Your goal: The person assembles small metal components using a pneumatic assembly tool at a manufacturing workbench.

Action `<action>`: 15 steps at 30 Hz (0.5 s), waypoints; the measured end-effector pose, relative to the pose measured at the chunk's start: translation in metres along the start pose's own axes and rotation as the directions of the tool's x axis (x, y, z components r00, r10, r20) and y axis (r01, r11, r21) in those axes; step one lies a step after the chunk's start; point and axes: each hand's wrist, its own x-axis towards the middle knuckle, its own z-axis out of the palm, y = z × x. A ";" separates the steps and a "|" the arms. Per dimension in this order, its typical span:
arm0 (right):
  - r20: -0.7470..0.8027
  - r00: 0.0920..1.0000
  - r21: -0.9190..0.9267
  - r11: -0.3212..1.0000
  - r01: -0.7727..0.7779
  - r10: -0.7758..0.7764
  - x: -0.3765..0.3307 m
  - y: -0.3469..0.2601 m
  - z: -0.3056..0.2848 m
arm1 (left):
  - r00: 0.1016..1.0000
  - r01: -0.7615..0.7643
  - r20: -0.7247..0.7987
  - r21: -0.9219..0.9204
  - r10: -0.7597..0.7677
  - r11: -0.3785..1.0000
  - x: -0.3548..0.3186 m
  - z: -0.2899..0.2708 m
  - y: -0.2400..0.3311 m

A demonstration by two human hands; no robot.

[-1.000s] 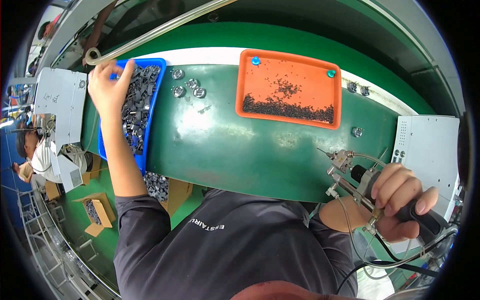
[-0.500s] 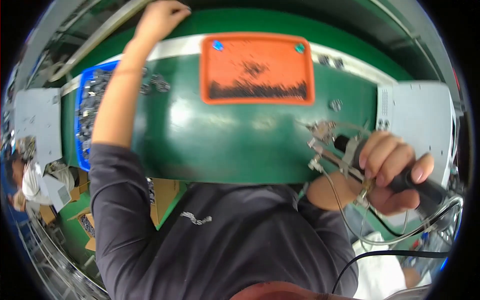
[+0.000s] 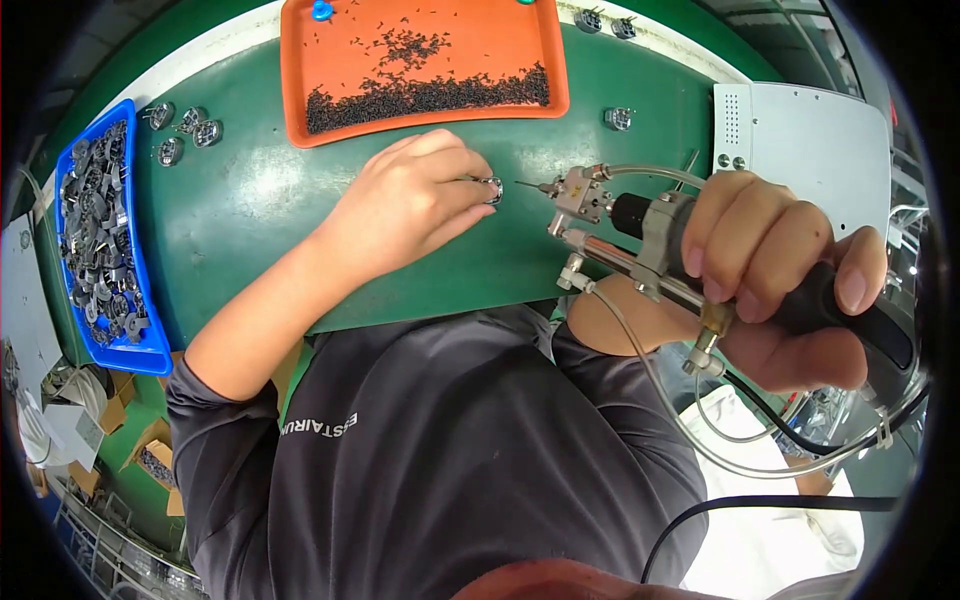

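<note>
My left hand (image 3: pixel 418 195) is over the middle of the green table, its fingertips pinching a small round black-and-metal part (image 3: pixel 494 188). Most of that part is covered by the fingers. Wrapped around the dark handle of a dispensing gun (image 3: pixel 655 235) is my right hand (image 3: pixel 775 270). The gun has a metal valve block and a thin needle tip (image 3: pixel 528 185), which points left at the part, with a short gap between them. Clear tubes and a black cable trail from the gun to the lower right.
Tiny black pieces lie in an orange tray (image 3: pixel 420 128) at the far side. A blue bin (image 3: pixel 150 345) on the left holds many similar parts. Several loose parts (image 3: pixel 207 133) sit beside it; another part (image 3: pixel 619 119) lies at right, near a grey metal box (image 3: pixel 810 140).
My left hand has come from the table's far left edge to the middle, now holding a small round part. The whole view has shifted. My right hand still grips the dispensing gun.
</note>
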 end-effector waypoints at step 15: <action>0.034 0.999 -0.023 0.999 -0.035 0.036 0.009 0.015 0.008 | 0.999 0.035 0.004 -0.059 -0.034 0.998 0.000 0.002 -0.003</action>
